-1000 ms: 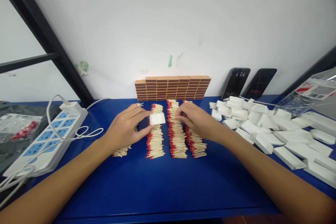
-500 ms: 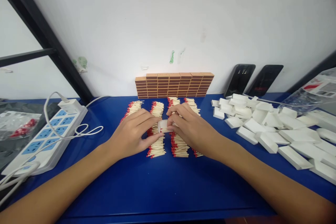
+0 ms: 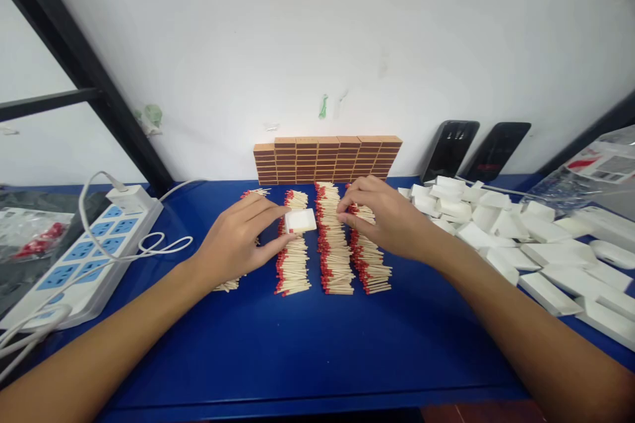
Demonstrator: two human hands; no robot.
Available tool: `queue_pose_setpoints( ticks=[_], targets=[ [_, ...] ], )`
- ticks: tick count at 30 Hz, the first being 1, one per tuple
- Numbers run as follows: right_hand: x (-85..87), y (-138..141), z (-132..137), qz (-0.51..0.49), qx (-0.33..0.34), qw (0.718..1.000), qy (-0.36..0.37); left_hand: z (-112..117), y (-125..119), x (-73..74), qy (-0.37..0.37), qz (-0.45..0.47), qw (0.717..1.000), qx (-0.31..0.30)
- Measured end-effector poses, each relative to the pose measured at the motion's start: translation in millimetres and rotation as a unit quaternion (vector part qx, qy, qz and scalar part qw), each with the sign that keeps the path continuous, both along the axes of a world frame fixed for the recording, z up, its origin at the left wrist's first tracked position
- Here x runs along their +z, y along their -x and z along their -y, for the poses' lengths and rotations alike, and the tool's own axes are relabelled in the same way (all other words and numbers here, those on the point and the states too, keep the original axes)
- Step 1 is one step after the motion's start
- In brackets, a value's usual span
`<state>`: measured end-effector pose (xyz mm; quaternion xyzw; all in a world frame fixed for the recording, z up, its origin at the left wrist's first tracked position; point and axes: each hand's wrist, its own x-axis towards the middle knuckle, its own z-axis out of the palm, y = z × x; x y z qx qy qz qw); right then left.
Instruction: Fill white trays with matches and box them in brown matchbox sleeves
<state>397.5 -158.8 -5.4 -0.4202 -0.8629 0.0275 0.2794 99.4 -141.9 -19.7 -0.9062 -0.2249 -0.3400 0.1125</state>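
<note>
Between thumb and fingers, my left hand (image 3: 241,232) grips a small white matchbox tray (image 3: 301,220) by its left end, above the second row of matches (image 3: 294,271). A red match head shows at the tray's near left corner. My right hand (image 3: 380,215) hovers over the two right-hand rows, the third row (image 3: 337,258) and the fourth row (image 3: 372,268). Its thumb and fingertips are drawn together in a pinch; whatever lies between them is too small to make out. My left hand partly covers the leftmost row (image 3: 255,193).
Stacked matchboxes (image 3: 327,162) form a low wall at the back. White empty trays (image 3: 496,225) lie heaped on the right, with two black phone-like slabs (image 3: 451,149) leaning behind them. A white power strip (image 3: 89,258) with cables occupies the left of the blue table (image 3: 297,357).
My right hand has let go of the tray and moved right, over the right-hand match rows. My left hand has shifted slightly left with the tray, which now shows its whole top.
</note>
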Motion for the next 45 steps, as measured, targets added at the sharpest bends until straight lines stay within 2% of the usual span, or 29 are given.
queue_pose_setpoints(
  ticks=[3,7,15,21,30,39,45],
  targets=[
    [-8.6,-5,-6,0.039,0.013,0.997,0.059,-3,2,1.4,-0.006,-0.001,1.000,0.002],
    [-18.4,-2,-7,0.045,0.023,0.995,0.089,-3,2,1.0,0.001,0.000,1.000,-0.004],
    [-14.7,1,-5,0.039,0.025,0.993,0.105,-2,1,0.9,0.002,-0.005,1.000,-0.007],
    [-7.1,2,-2,0.015,0.025,0.995,0.092,-1,1,-0.9,0.019,-0.003,1.000,-0.006],
    [-7.3,4,1,0.011,0.030,0.995,0.095,-2,2,-3.5,0.032,-0.011,0.999,-0.006],
    [-1.0,17,17,-0.021,0.054,0.992,0.113,4,-3,-6.0,0.034,-0.005,0.999,-0.021],
    [-3.6,33,28,0.015,0.050,0.997,0.064,13,-10,-6.1,0.035,-0.001,0.998,-0.046]
  ],
)
